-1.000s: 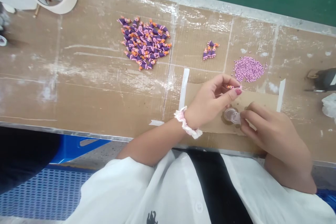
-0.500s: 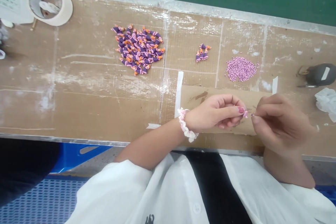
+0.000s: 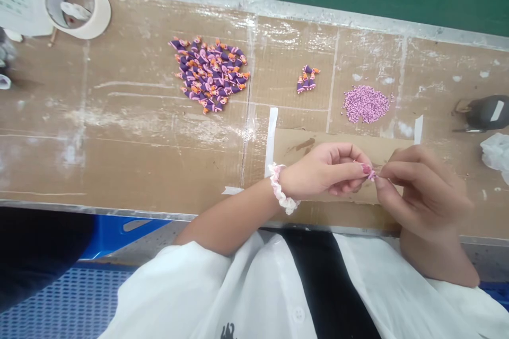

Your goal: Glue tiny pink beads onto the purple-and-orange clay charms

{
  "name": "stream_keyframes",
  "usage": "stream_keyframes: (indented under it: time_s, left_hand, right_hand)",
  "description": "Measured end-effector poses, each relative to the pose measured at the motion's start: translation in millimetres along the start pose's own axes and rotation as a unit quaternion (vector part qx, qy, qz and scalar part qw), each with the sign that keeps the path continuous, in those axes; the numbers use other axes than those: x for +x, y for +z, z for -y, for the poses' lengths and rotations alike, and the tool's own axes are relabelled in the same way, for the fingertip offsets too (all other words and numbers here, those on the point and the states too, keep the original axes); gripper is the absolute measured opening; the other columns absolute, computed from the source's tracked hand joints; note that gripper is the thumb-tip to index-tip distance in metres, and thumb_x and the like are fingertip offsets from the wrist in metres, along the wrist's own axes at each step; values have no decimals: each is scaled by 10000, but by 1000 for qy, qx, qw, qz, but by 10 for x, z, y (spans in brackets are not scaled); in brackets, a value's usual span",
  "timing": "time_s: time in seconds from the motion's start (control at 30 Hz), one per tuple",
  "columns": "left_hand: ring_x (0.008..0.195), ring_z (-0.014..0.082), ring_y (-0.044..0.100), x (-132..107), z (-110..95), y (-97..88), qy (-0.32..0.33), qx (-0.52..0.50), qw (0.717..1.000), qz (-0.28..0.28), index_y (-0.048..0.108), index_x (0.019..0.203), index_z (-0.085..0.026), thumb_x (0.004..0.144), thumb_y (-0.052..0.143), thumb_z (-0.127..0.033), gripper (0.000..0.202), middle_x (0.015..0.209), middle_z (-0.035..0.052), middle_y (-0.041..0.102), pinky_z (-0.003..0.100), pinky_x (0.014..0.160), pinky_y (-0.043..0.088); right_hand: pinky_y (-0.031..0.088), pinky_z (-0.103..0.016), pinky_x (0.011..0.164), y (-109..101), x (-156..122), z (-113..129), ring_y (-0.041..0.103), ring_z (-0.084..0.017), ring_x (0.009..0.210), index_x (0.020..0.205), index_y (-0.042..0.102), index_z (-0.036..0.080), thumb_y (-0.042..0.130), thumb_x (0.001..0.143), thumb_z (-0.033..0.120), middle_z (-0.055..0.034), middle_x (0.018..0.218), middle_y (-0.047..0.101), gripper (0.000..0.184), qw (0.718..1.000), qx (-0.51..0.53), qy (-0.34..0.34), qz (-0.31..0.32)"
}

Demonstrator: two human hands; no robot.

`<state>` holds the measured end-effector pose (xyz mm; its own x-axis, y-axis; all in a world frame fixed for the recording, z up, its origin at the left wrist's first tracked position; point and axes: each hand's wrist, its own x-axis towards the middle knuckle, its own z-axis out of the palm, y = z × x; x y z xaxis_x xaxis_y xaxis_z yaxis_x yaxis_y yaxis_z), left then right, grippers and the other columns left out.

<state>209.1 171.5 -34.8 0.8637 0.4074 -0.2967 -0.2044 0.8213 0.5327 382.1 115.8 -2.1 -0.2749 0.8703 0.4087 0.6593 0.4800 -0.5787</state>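
A tiny pink piece is pinched between closed fingertips of left hand and right hand, near the front edge of the desk; judged featherlight, easily dropped.

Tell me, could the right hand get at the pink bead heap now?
Probably yes: the pink bead heap lies just beyond the right hand, nothing between, though it pinches a tiny piece.

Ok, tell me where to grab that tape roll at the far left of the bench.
Take the tape roll by its right-hand wall, from above: it lies flat, core open upward, so one finger probably fits inside and the thumb outside. Paper crowds its left side.
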Motion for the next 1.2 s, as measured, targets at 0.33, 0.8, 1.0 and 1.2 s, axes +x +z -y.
stream_keyframes:
  time_s: [0.33, 0.8, 1.0, 1.2]
  left_hand:
    - [441, 25, 418, 4, -3, -17, -15, 34, 999, -17, 550, 763, -134, 754, 762, -410, 349, 536, -61, 522, 164, 416, 305]
    - [461, 12, 452, 12, -15, -84, 24, 59, 998, -12, 559, 790, -127, 857, 663, -246, 172, 559, -59, 541, 127, 428, 356]
    - [514, 25, 515, 174, -165, -331, 183, 97, 941, -267, 573, 862, -140, 909, 545, -142, 55, 668, -31, 587, 136, 446, 393]
    - [581, 71, 579, 289, -294, -449, 238, 135, 895, -353, 465, 1225, -198, 898, 500, -79, 350, 669, -36, 612, 169, 495, 429]
  right_hand:
    - [381, -233, 494, -40, -20, 35, 489, -98, 618, 870, 556, 199, 613, 803, 0, -7, 754, 511, 218, 998, -50, -16, 30]
    - [421, -240, 528, -11, -30, -7, 538, -108, 649, 899, 586, 204, 649, 810, 16, -11, 789, 570, 218, 999, -18, 21, 38]
    - [379, -283, 468, -2, 18, -351, 477, -116, 531, 855, 659, 232, 659, 847, 178, -2, 742, 605, 55, 989, -99, 105, -44]
    - [460, -327, 603, 90, -14, -768, 591, -181, 663, 894, 666, 235, 591, 860, 195, -35, 830, 654, 91, 966, -203, 160, -19]
